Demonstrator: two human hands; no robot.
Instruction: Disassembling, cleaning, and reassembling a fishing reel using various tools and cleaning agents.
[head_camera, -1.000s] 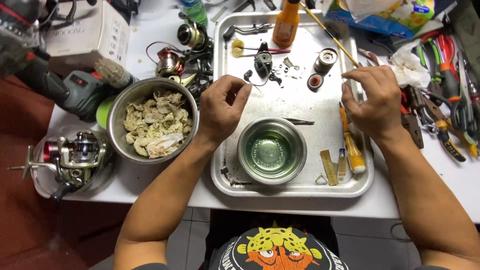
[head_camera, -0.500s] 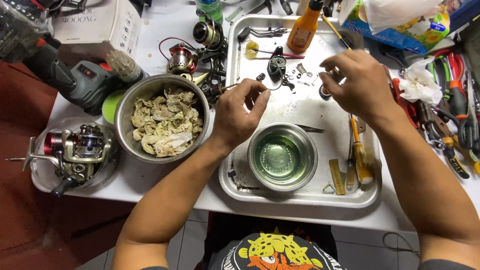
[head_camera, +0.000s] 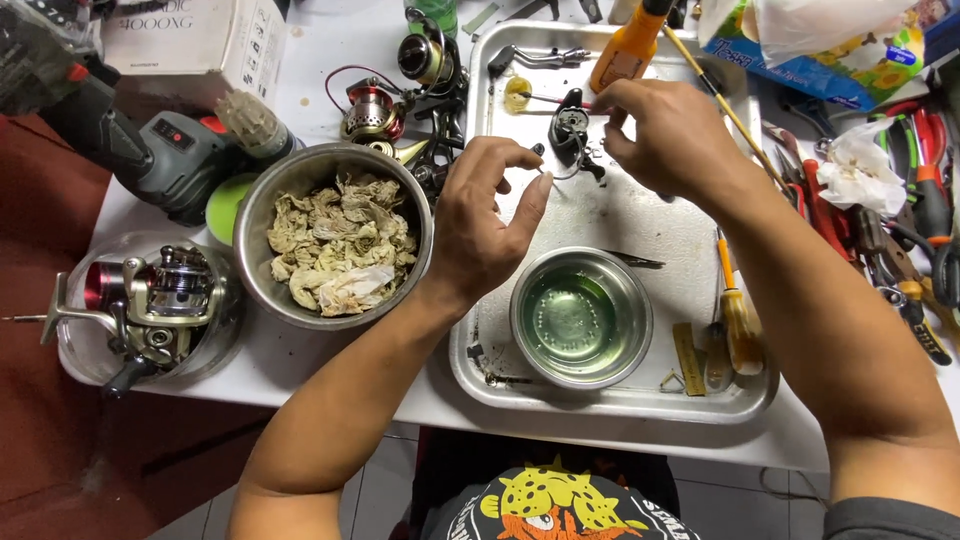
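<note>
Up near the top middle of the frame, both hands meet over the tray (head_camera: 700, 400). The left hand (head_camera: 490, 225) pinches a thin wire (head_camera: 560, 175), light and bendy; the right hand (head_camera: 665, 135) curls around a small, hard black reel part (head_camera: 570, 130).

Repair workbench, fishing reels (head_camera: 150, 300), pliers (head_camera: 925, 200), screwdriver (head_camera: 738, 315), parts tray (head_camera: 610, 405), cordless drill (head_camera: 150, 150)

Head camera, looking steeply down onto a cluttered workbench.
The single close view centres on the metal tray (head_camera: 610, 400); both forearms enter from the bottom edge, toward the tray, with floor showing left of it.
</note>
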